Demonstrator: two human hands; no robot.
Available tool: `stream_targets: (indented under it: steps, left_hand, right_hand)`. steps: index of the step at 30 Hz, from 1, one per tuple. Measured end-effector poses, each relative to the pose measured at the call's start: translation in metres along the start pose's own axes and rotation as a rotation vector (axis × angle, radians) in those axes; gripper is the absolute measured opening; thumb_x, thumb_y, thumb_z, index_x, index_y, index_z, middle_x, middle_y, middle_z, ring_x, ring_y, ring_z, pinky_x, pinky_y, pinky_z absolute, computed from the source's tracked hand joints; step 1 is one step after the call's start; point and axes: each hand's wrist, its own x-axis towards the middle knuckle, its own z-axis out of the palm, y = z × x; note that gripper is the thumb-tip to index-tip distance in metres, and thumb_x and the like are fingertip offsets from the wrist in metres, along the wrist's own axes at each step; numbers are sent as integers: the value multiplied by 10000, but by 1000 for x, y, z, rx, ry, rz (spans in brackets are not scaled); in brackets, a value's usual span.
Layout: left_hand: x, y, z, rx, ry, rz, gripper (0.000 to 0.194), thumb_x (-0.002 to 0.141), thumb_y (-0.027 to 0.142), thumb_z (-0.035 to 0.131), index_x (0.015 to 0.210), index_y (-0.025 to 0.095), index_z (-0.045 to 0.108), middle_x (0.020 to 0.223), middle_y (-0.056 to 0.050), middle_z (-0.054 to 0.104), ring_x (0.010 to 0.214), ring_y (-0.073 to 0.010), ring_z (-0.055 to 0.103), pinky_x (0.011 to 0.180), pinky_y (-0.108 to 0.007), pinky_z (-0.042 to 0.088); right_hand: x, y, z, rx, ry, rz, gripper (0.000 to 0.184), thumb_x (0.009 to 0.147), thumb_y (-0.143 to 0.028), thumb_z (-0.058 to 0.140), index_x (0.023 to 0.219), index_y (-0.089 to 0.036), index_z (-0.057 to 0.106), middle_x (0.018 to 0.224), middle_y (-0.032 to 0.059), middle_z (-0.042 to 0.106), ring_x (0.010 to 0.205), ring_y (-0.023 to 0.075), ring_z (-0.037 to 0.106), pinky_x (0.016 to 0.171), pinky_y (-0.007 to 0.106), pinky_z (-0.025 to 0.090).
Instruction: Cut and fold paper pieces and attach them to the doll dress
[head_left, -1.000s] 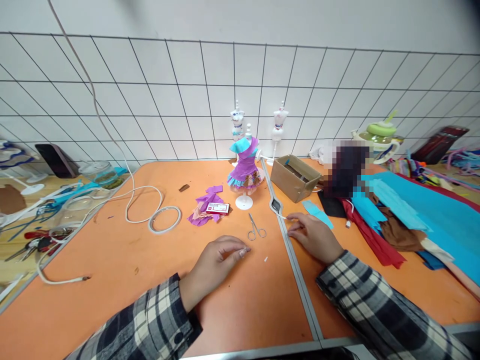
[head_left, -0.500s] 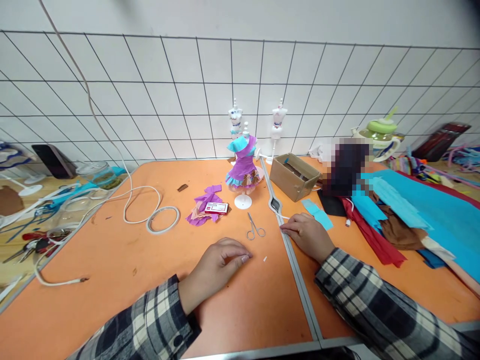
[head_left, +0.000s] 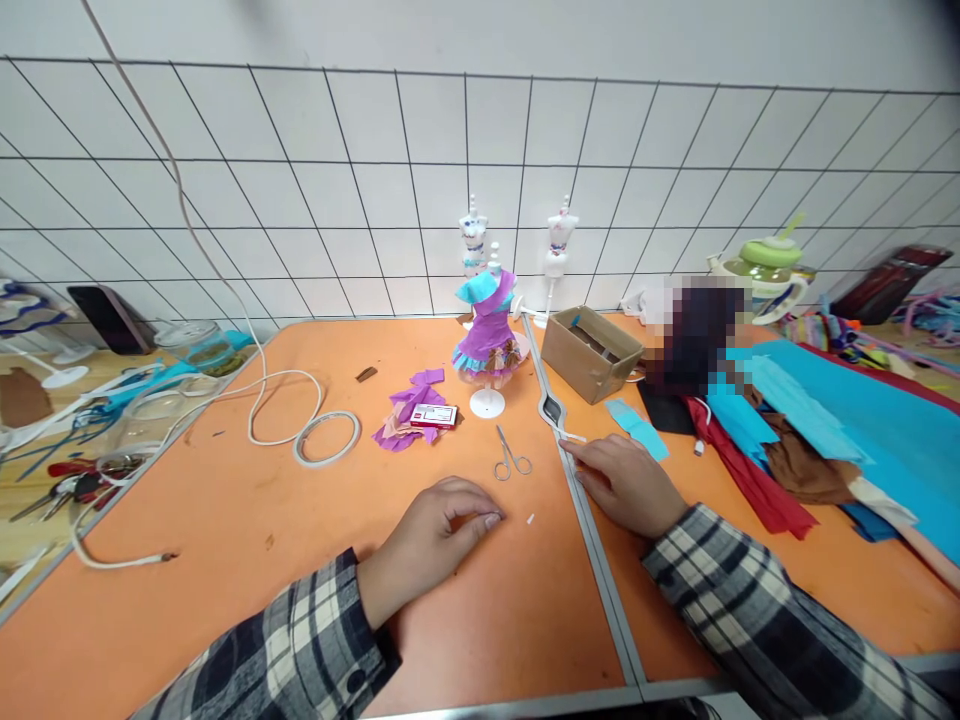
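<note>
My left hand (head_left: pixel 439 535) rests on the orange table, thumb and fingertips drawn together; anything between them is too small or hidden to make out. My right hand (head_left: pixel 626 482) lies on the grey table seam, with the index finger stretched out and the thumb apart below it. Just beyond that fingertip is a thin white strip (head_left: pixel 574 437). Small scissors (head_left: pixel 512 460) lie between the hands with their blades slightly parted. A tiny white scrap (head_left: pixel 530 519) is right of my left fingertips. Farther back stands a mini dress form (head_left: pixel 491 330) in a purple and blue ruffled dress.
Purple scraps (head_left: pixel 409 425) lie under a small red-and-white box (head_left: pixel 434 416). Left of them are a tape roll (head_left: pixel 327 440) and a white cable (head_left: pixel 251 400). An open cardboard box (head_left: pixel 592 355), a blue fabric piece (head_left: pixel 637 428) and a red cloth (head_left: pixel 757 490) sit to the right.
My right hand has shifted slightly right, and its index finger has straightened away from the thumb, showing more of the white strip. My left hand has stayed in place.
</note>
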Motion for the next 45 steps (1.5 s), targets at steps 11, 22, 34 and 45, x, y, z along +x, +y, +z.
stream_targets:
  steps: [11,22,34,45]
  left_hand:
    - [1,-2,5,-235,21,-135,244,912,336,562,1019,224,750,1119,-77,703,1072,-212,632,979,-363,476]
    - [3,-1,20,-406,165,-234,455,900,401,568,1318,223,534,1323,-108,587,1225,-248,537,1053,-410,421]
    - [2,2,20,-792,166,-311,249,832,387,669,781,145,638,726,-9,607,725,-143,563,745,-287,468]
    - [2,-8,22,-721,190,-410,286,778,339,739,1015,178,732,1055,-70,733,1018,-206,635,993,-371,436]
  right_hand:
    - [4,-23,-3,356,318,55,253,920,-301,508,1071,-190,679,830,67,654,819,203,594,778,346,456]
    - [22,-98,14,1535,-227,330,450,770,-552,648,974,-153,683,849,58,671,559,92,503,386,180,379]
    - [30,-113,10,1468,-231,468,317,696,-459,716,750,-164,615,597,-39,553,441,53,416,343,157,341]
    - [23,-84,17,1096,75,365,232,798,-406,636,830,-194,726,691,14,667,511,118,552,483,256,488]
